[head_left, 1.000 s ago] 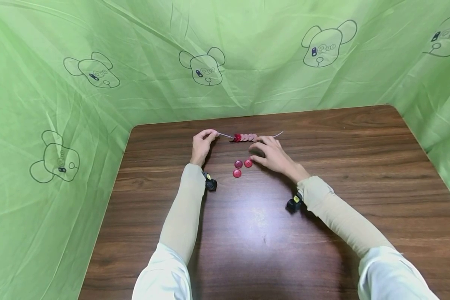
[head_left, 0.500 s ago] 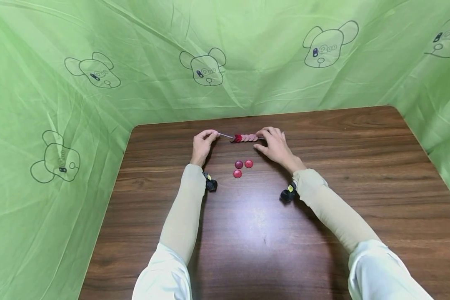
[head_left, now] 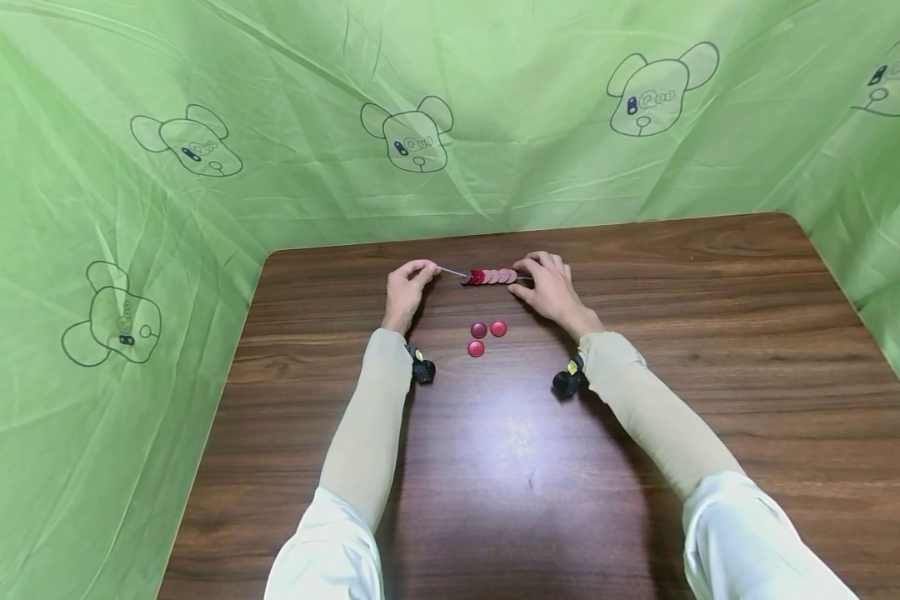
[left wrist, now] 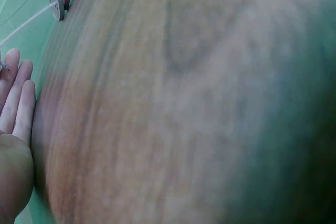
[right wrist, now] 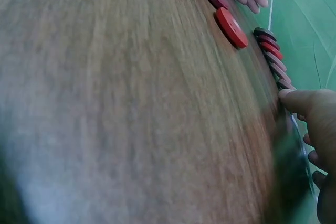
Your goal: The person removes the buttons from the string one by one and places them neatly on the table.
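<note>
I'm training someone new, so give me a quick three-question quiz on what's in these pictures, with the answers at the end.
1. How many loose buttons lie on the table, apart from the strung row?
2. True or false: the left hand pinches the string.
3. Which colour are the buttons at the end of the strung row nearest the right hand?
A. Yellow
B. Pink
C. Blue

Key:
1. Three.
2. True; the string runs from its fingertips to the strung row.
3. B, pink.
</note>
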Available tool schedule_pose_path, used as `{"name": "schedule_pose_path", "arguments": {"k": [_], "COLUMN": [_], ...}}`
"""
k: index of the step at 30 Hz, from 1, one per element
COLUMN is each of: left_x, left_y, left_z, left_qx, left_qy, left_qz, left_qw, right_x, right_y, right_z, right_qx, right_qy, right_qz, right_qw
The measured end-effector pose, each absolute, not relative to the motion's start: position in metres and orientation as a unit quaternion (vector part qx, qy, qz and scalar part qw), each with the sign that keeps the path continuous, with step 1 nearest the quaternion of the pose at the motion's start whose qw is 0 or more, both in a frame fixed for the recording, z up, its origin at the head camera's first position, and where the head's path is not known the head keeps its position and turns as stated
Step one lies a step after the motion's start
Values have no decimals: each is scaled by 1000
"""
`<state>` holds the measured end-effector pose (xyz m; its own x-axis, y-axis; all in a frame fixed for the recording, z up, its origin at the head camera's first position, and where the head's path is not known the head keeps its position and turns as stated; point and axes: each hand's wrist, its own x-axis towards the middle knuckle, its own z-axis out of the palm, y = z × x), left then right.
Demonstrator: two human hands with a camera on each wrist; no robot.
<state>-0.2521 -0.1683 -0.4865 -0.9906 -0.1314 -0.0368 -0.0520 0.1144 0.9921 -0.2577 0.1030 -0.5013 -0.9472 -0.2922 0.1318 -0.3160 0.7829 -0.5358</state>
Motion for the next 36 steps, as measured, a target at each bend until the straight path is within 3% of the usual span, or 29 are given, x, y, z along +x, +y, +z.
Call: {"name": "schedule_pose_path", "arguments": {"k": [9,22,36], "left_x": [-262,-250,-260], "left_y": [-171,-169,-170], "left_z": [-509,-484,-508], "left_qx": [65,52,56], "left_qy": [-747,-741,-741], "left_qz": [-660,-668,-667], "left_qw": [42,27,53], "right_x": [-258,-258,-255], "right_y": [100,107,121], "right_z": [-502,-504,-505], "right_qx": [159,152,143], "right_qy": [-942,-941,-942], "right_qz": [294,300,302], "right_qw": [34,42,45]}}
